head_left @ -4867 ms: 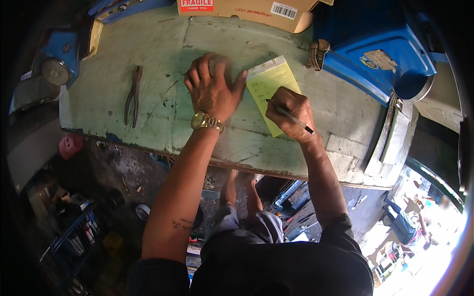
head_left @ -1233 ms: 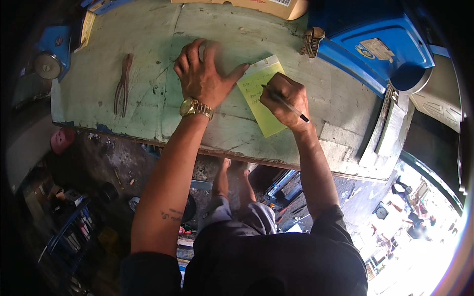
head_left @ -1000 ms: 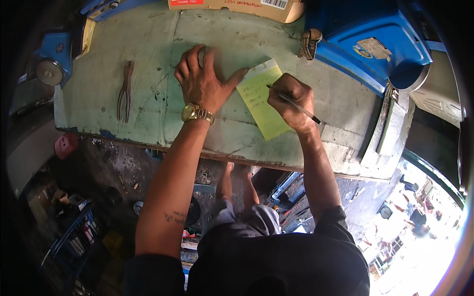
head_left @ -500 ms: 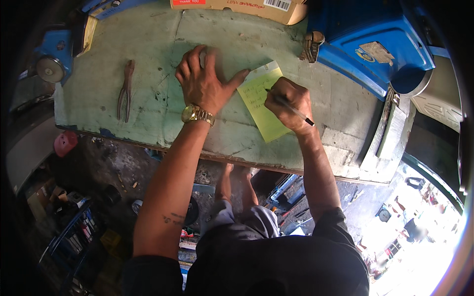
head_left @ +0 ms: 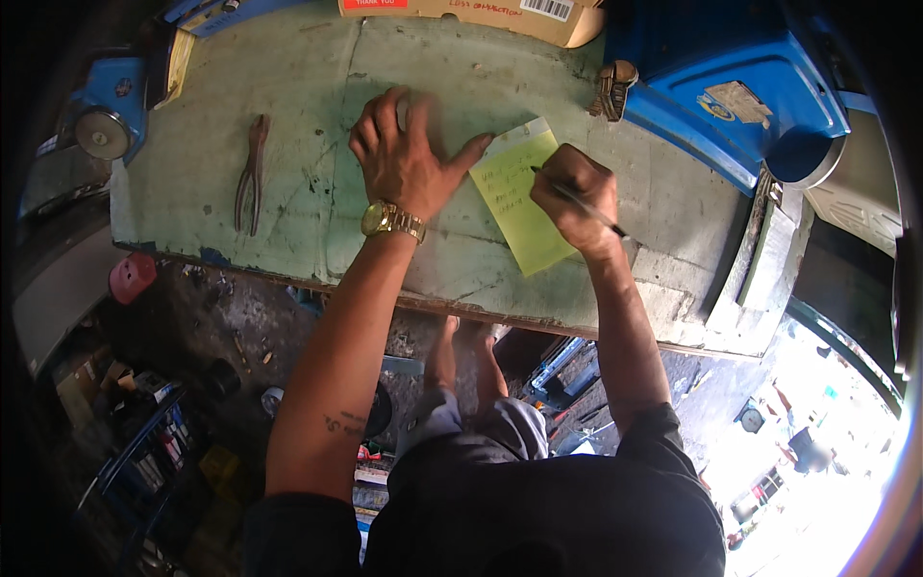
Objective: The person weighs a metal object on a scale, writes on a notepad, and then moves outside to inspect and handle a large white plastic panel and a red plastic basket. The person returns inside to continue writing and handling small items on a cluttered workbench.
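A yellow-green notepad with a pale top edge lies tilted on the worn green worktable. Several lines of dark handwriting mark its upper half. My right hand rests on the pad's right side, its fingers closed round a slim pen. The pen's tip is over the upper part of the page. My left hand lies on the table left of the pad, fingers spread, thumb reaching to the pad's upper left edge. A gold-coloured watch circles my left wrist.
Rusty pliers lie on the table at the left. A cardboard box stands at the far edge, a blue metal housing at the far right. Beside it is another metal-banded watch. Metal strips lie at the right end.
My right hand and pen have shifted slightly right along the page, while the whole view has drifted a little. My left hand keeps its place by the pad.
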`<state>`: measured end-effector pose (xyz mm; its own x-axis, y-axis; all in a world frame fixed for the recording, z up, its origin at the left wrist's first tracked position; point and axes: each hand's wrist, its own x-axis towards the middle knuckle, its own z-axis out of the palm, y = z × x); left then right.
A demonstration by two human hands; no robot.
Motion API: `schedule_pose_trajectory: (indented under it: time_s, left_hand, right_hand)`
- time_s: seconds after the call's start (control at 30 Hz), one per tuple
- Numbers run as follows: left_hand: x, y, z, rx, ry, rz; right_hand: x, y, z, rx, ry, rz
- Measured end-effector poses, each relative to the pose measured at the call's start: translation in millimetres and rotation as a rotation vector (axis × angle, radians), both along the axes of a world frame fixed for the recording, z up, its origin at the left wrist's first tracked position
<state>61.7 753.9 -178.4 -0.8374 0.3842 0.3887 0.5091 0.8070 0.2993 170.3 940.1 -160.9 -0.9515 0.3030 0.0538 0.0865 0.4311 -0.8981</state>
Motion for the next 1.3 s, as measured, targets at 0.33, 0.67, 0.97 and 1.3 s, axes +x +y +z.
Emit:
schedule_pose_trajectory:
  time_s: [0.33,0.67,0.97,1.3]
  left_hand:
    - [-1.2,0.0,-1.6,-0.004,0.002,0.002]
    - [-1.6,-1.1,-0.8,-0.018,-0.003,0.010]
    - [1.0,-0.5,-2.0,-0.008,-0.007,-0.001]
    - [-0.8,-0.5,-4.3,-0.018,0.025,-0.011]
  right_hand:
    - [-3.0,-2.2,9.7,0.079,-0.019,-0.014]
    - [11.8,-7.3,8.0,0.044,-0.013,0.094]
    - [12.0,-4.0,13.6,0.053,-0.001,0.046]
    - [12.2,-6.0,11.6,0.106,0.035,0.092]
